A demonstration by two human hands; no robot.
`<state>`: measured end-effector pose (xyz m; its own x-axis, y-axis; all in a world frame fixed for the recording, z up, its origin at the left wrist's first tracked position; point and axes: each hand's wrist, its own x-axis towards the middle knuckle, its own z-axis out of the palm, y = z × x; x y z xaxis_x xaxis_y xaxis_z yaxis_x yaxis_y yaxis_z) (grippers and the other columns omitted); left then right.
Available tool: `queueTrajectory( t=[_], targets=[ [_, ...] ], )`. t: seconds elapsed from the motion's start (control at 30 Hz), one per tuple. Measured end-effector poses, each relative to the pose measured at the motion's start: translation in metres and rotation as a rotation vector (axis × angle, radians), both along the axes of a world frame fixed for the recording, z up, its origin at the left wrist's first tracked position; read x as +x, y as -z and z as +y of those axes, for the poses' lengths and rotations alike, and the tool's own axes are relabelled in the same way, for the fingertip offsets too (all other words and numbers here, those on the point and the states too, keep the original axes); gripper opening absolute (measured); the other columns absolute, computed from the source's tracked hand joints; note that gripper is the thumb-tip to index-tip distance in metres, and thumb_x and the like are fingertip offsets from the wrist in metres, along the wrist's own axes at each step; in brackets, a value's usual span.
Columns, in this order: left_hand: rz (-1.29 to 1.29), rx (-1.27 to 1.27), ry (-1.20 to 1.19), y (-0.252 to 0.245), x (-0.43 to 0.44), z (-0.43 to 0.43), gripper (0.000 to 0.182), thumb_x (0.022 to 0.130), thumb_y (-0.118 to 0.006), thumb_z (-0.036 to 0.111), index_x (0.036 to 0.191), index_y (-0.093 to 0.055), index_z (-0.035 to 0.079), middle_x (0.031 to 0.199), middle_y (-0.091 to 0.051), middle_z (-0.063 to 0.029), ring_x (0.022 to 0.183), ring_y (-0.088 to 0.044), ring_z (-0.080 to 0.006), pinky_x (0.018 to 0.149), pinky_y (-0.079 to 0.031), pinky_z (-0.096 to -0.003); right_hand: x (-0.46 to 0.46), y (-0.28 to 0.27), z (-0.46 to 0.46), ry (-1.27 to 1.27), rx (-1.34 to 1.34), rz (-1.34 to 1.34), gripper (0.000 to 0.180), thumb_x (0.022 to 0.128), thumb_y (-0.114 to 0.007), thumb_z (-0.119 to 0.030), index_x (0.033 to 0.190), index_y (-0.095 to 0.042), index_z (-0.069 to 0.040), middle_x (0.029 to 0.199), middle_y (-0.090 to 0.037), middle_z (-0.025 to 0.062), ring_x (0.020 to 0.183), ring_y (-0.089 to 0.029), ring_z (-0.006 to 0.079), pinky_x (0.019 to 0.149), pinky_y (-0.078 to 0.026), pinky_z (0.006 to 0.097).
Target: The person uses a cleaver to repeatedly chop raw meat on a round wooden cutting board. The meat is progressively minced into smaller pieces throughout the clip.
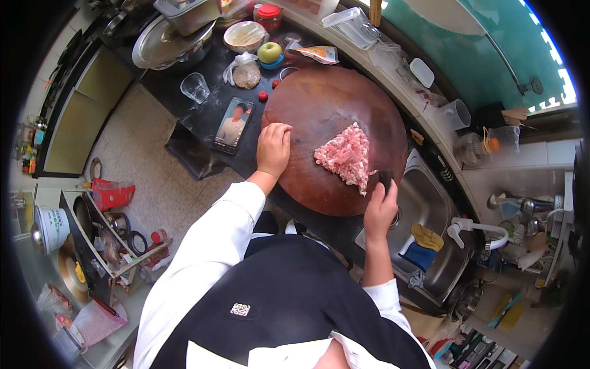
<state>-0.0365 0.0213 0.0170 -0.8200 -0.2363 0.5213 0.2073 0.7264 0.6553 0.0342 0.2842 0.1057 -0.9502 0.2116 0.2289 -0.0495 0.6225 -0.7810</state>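
Note:
Chopped raw meat (345,157) lies in a rough triangle on a large round wooden chopping board (322,101). My right hand (380,207) grips a dark-handled tool (384,177) at the board's right edge; its blade is blurred, and I cannot tell its exact shape. On the left edge of the board rests my left hand (274,146), fingers curled and holding nothing that I can see. A smartphone (234,124) showing a person on its screen lies on the black counter, left of that hand.
To the right is a steel sink (426,184) with a faucet (479,230) and folded cloths (423,244). Behind the board's left side stand a drinking glass (195,87), a bagged foodstuff (245,74), a green apple (269,52), a bowl (244,37) and a large lidded pot (170,44).

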Motion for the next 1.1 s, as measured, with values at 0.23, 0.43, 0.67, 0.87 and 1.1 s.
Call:
queueTrajectory(
  t=[0.23,0.43,0.67,0.87,1.1],
  targets=[
    [0.023,-0.020,0.004,0.001,-0.003,-0.001,0.010,0.089,-0.061,0.009,0.097,-0.063,0.005,0.100,-0.063,-0.0118,0.096,-0.058,-0.0333,0.087,-0.046,-0.0425,0.000,0.005,0.000,0.059,-0.070,-0.013,0.033,0.100,-0.054,-0.021,0.123,-0.055,0.003,0.095,-0.067,0.0279,0.089,-0.067,0.0437,0.074,-0.052,0.0449],
    [0.010,-0.022,-0.006,0.003,-0.001,-0.005,0.008,0.088,-0.062,0.009,0.094,-0.063,0.005,0.097,-0.062,-0.0121,0.095,-0.058,-0.0332,0.085,-0.046,-0.0430,-0.003,0.006,-0.002,0.018,-0.018,0.009,0.032,0.100,-0.053,-0.021,0.122,-0.056,0.003,0.090,-0.068,0.0272,0.084,-0.068,0.0427,0.070,-0.051,0.0443],
    [0.039,-0.007,-0.006,-0.002,-0.003,-0.001,0.007,0.088,-0.062,0.009,0.094,-0.063,0.006,0.097,-0.062,-0.0121,0.095,-0.058,-0.0334,0.085,-0.046,-0.0429,0.001,0.008,-0.003,-0.027,-0.078,-0.005,0.031,0.100,-0.053,-0.018,0.124,-0.056,0.002,0.087,-0.069,0.0236,0.081,-0.070,0.0369,0.068,-0.051,0.0430],
    [0.045,-0.008,-0.019,0.001,-0.001,-0.002,0.006,0.088,-0.061,0.009,0.093,-0.063,0.006,0.096,-0.062,-0.0117,0.094,-0.058,-0.0334,0.084,-0.046,-0.0426,-0.014,-0.015,-0.012,-0.087,0.027,-0.141,0.032,0.100,-0.053,-0.019,0.124,-0.055,0.002,0.083,-0.069,0.0204,0.074,-0.070,0.0341,0.069,-0.053,0.0424],
    [0.023,-0.011,-0.010,0.003,0.000,-0.003,0.005,0.089,-0.061,0.009,0.091,-0.062,0.005,0.096,-0.062,-0.0118,0.093,-0.058,-0.0337,0.084,-0.046,-0.0426,-0.016,-0.010,-0.030,-0.092,0.073,-0.132,0.032,0.099,-0.054,-0.021,0.120,-0.058,0.002,0.085,-0.067,0.0288,0.078,-0.066,0.0466,0.067,-0.051,0.0502]
  ],
)
